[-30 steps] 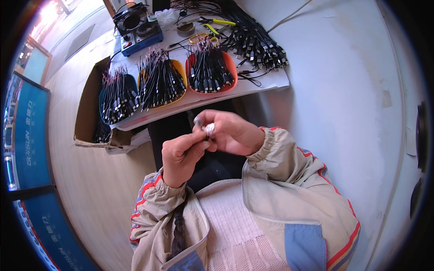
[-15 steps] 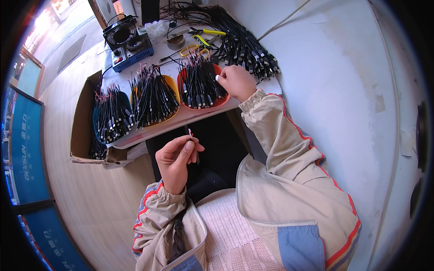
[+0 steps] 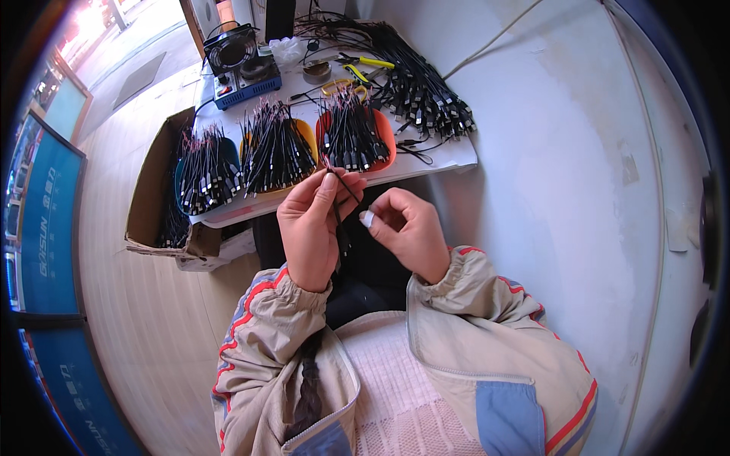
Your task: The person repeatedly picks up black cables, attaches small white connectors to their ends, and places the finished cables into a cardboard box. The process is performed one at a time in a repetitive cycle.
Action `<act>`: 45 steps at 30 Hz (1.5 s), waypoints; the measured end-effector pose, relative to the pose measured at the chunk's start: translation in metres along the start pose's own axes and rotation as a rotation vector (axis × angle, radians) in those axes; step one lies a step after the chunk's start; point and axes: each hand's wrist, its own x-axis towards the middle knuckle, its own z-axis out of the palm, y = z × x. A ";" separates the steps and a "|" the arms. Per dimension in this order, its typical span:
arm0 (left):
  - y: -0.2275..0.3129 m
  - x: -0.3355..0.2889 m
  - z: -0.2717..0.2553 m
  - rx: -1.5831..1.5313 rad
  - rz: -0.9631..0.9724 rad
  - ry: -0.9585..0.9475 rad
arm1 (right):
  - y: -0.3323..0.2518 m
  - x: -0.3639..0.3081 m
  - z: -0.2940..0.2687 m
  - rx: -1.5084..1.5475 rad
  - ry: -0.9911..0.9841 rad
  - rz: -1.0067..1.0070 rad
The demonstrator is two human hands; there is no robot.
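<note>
Black slender cabling (image 3: 339, 213), reddish wire tips (image 3: 327, 161), left hand (image 3: 309, 220) pinching.

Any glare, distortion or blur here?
Head view: glare burns out the upper left; fisheye distortion curves the wall at right, and corners go black; left hand and right hand look fairly sharp; the cable's tips are too small to judge.

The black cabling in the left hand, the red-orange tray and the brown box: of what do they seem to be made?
Black cabling: probably flexible plastic or rubber outside, by its even dark skin.
Red-orange tray: likely smooth plastic, by its uniform bright colour and rounded edge.
Brown box: apparently cardboard, dull-finished, by its plain brown walls.
</note>
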 end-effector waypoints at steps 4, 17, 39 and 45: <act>-0.003 -0.011 0.011 0.012 0.012 -0.005 | -0.004 -0.013 0.012 -0.053 0.051 -0.012; -0.008 -0.024 0.002 0.193 -0.010 -0.111 | -0.008 0.010 -0.023 0.317 -0.104 -0.107; -0.009 -0.027 -0.001 0.004 -0.188 -0.227 | 0.004 0.005 -0.009 1.085 -0.315 0.201; -0.002 -0.021 -0.006 0.147 -0.298 -0.298 | 0.012 0.018 -0.031 0.940 -0.447 0.279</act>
